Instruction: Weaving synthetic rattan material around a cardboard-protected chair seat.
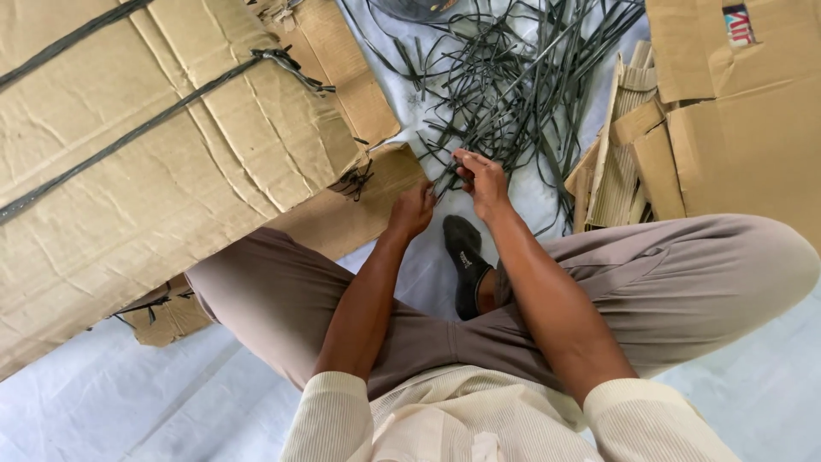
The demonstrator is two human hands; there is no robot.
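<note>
Both hands meet at near edge of the dark strap pile (513, 94). Left hand (412, 210) and right hand (483, 181) pinch one strap (445, 178). Strapped cardboard bundle (154, 145) crowds left; cardboard stack (633, 145) right.

Floor of a packing or recycling workshop, most likely

Flattened cardboard boxes (154, 162) bound with dark straps, a heap of cut plastic strapping (513, 85) and cardboard scraps (620, 162) lie on a pale floor sheet (128, 402).
</note>
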